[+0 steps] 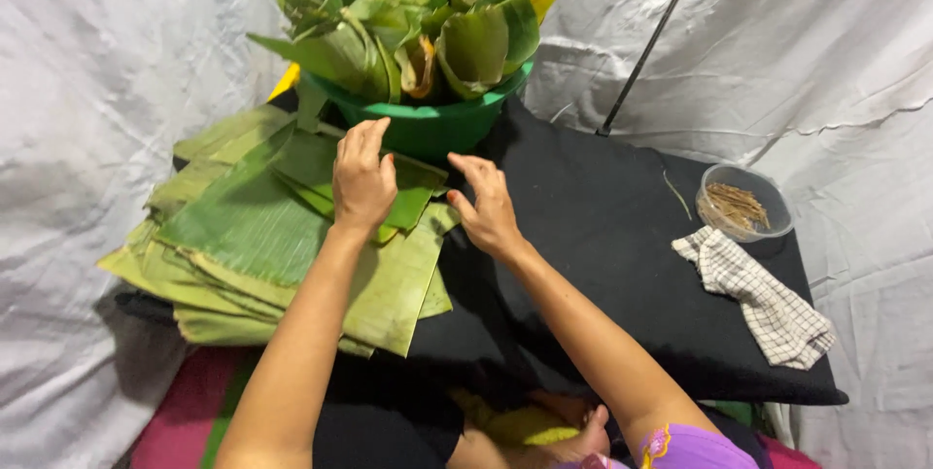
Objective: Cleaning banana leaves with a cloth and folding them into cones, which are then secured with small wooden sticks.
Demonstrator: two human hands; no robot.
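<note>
On the low table with a black cloth top [622, 226], backed by white draped sheeting [836, 51], a stack of flat green banana-leaf sheets [243, 245] covers the left side. Behind it, a green round plastic basin [428, 124] packed with folded leaf cones [408, 22]. Left hand [362, 182] lies palm-down on the topmost small leaf piece [413, 187], fingers together and flat. Right hand [486, 207] touches that piece's right edge, fingers loosely apart, clamped on nothing. Far right: white checked cloth [768, 304], clear round plastic tub of thin brown sticks [743, 202].
</note>
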